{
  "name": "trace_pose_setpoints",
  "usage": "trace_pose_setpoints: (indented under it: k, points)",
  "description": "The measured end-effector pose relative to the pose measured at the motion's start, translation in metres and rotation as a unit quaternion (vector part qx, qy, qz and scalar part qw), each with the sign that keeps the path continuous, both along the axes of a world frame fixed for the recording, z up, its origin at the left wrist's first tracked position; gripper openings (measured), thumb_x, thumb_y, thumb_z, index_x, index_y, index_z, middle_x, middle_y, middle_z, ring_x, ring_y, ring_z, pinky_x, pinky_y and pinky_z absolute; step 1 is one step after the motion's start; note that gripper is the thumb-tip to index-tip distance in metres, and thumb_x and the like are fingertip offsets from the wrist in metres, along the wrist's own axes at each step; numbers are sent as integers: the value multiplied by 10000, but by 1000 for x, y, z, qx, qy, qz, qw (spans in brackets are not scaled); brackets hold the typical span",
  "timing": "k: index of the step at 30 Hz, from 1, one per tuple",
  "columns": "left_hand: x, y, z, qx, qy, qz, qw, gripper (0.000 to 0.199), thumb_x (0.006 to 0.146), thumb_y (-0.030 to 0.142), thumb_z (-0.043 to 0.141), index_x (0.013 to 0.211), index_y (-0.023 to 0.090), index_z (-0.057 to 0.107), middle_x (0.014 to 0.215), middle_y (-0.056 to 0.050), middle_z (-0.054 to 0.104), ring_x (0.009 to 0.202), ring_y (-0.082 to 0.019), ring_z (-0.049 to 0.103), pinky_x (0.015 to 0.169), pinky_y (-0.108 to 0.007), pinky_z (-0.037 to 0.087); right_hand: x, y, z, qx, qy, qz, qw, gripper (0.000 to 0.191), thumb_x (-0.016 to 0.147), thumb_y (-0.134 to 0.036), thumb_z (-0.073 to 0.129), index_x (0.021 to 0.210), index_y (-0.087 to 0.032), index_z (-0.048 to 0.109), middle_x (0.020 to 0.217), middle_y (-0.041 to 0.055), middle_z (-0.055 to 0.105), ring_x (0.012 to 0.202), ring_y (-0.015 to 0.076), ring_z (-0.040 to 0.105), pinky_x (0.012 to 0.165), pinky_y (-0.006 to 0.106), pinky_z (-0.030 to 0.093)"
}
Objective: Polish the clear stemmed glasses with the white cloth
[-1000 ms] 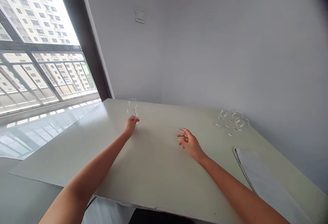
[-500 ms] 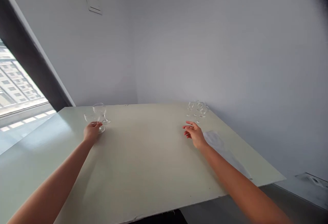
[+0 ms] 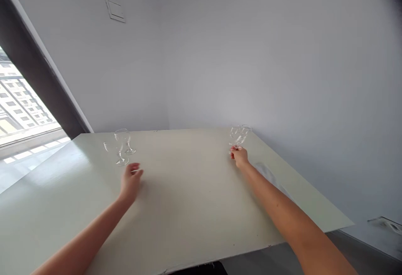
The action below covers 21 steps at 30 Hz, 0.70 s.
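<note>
Two clear stemmed glasses stand at the left of the table, a nearer glass [image 3: 120, 157] and a farther glass [image 3: 128, 143]. My left hand [image 3: 130, 182] is just right of the nearer one, apart from it, with nothing held and its fingers loosely spread. Across the table, my right hand [image 3: 240, 157] has its fingers closed low on a stemmed glass [image 3: 240, 138] at the front of a cluster. Its fingertips partly cover the stem and foot. Other clear glasses [image 3: 233, 131] stand close behind, overlapping so that their outlines are hard to separate.
The pale tabletop [image 3: 182, 191] reaches to the grey walls. A thin, see-through sheet [image 3: 266, 172] lies beside my right forearm, partly hidden by it. At left is a window [image 3: 21, 99]; a switch plate [image 3: 116, 10] is on the wall.
My left hand has let go of the nearer left glass and moved right and towards me. My right hand has reached forward to the right cluster and closed on a glass.
</note>
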<state>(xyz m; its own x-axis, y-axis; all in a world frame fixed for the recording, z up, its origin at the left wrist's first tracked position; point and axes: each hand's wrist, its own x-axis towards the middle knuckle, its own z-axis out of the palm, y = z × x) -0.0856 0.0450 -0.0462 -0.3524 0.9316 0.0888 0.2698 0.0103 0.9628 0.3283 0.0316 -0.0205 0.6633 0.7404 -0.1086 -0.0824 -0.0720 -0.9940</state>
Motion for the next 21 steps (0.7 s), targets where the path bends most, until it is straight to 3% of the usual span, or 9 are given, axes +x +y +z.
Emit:
trace_pose_setpoints:
  k: [2,5,7,10,13,16,18,21]
  points:
    - [30,-15,9,-15,5,-127,992,321,616,324,574,915,208,579,919,-30,557,654,-122,508,555,-235,403,-44,-4,-1,21,-4,69,997,116,590,-129,578,693,-152,528,592,-33,521,413,54,452,350,170,361]
    - [73,-37,24,29,44,-222,974,330,664,368,565,955,224,625,956,-44,591,634,-110,495,585,-240,412,-118,-17,0,40,1,185,982,202,585,-183,607,781,-147,570,647,-10,580,437,82,493,352,199,397]
    - [94,-47,31,61,56,-246,966,313,643,364,600,921,231,650,979,-41,598,634,-105,498,607,-241,418,-159,-28,1,56,-3,286,956,268,610,-202,589,874,-155,576,659,-8,596,444,92,503,346,203,398]
    - [106,-53,34,0,-17,-270,963,298,704,403,545,896,200,648,749,-28,611,518,-99,500,549,-247,416,-196,-40,7,75,-31,386,919,360,667,-192,518,1026,-181,543,685,-9,602,475,93,516,357,190,401]
    - [92,-45,30,-28,-98,-234,967,349,703,443,550,916,179,630,632,-11,592,496,-109,501,540,-254,414,-204,-45,12,71,-76,439,893,509,679,-164,510,1181,-235,470,904,24,621,564,89,565,453,208,474]
    - [53,-26,26,-5,-82,-130,988,364,629,458,625,864,180,636,723,-27,637,615,-125,532,626,-257,418,-188,-44,14,52,-126,456,880,521,661,-147,547,1166,-264,497,1136,57,554,613,77,583,522,222,501]
    - [18,-13,23,-1,-51,-67,996,391,593,465,646,864,183,640,733,-30,644,636,-136,538,647,-267,415,-169,-38,12,33,-129,419,898,416,651,-141,559,1058,-226,566,1114,70,567,600,81,584,484,212,485]
    - [-32,0,19,0,-25,-8,1000,411,570,454,651,877,180,637,748,-31,641,652,-146,537,661,-283,411,-129,-22,6,-5,-93,300,949,212,619,-112,575,817,-167,622,921,63,627,531,90,572,398,192,431]
